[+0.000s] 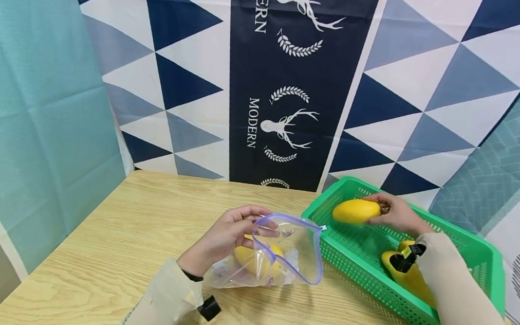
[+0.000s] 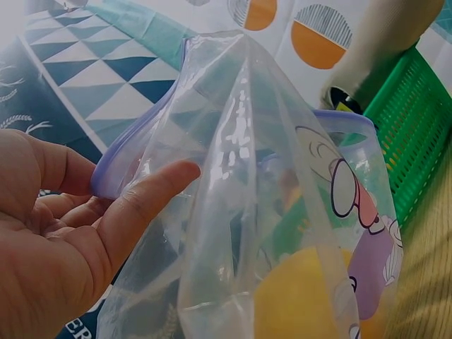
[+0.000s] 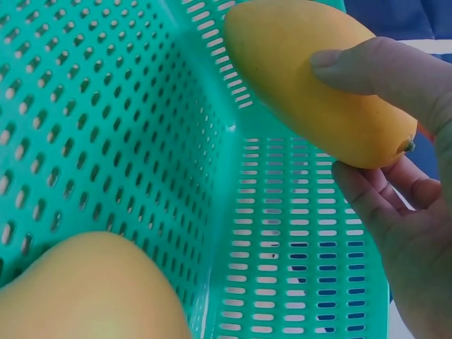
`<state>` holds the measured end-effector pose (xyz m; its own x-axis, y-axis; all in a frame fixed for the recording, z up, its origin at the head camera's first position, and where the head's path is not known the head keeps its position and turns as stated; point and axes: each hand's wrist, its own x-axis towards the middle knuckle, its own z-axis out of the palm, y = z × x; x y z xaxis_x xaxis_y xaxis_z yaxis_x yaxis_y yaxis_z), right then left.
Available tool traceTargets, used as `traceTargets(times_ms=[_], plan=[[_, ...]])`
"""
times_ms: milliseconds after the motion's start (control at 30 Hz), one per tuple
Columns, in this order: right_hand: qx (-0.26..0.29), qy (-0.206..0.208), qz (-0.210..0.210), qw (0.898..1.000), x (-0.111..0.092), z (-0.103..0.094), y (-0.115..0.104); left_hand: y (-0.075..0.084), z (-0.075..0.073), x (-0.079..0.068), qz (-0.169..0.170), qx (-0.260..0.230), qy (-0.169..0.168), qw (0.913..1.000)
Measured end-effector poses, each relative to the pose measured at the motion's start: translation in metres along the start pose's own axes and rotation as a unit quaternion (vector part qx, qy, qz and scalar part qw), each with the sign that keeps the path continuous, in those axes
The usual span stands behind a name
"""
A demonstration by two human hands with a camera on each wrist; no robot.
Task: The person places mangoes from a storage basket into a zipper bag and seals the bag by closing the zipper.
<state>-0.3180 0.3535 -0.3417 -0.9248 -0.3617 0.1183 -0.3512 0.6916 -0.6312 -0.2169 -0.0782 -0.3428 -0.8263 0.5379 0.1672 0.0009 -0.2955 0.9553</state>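
My left hand (image 1: 221,236) pinches the purple-edged mouth of a clear zip bag (image 1: 310,249), which lies on its side, mouth toward the basket. Inside the bag is a yellow mango (image 1: 251,259), seen through the printed film. In the left wrist view, the thumb lies along the outside of the film and the other fingers sit behind the purple edge (image 2: 106,173). My right hand (image 1: 396,215) grips another mango (image 1: 353,211) above the far left part of the green basket (image 1: 369,288). The right wrist view shows the thumb across that mango (image 3: 296,78), its stem end near the palm.
More mangoes (image 1: 414,285) lie in the basket below my right forearm. The perforated basket stands at the right on a wooden table (image 1: 108,252). Behind the table hangs a patterned cloth (image 1: 193,74), with a teal cloth (image 1: 39,86) along the left.
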Motion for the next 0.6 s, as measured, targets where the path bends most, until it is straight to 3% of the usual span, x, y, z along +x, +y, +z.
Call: traceTargets(times_ms=[600], plan=[[0.019,0.047,0.009,0.999,-0.0015,-0.0077,-0.008,0.0004,-0.0007,-0.0002,0.0,-0.003,-0.001,1.0]])
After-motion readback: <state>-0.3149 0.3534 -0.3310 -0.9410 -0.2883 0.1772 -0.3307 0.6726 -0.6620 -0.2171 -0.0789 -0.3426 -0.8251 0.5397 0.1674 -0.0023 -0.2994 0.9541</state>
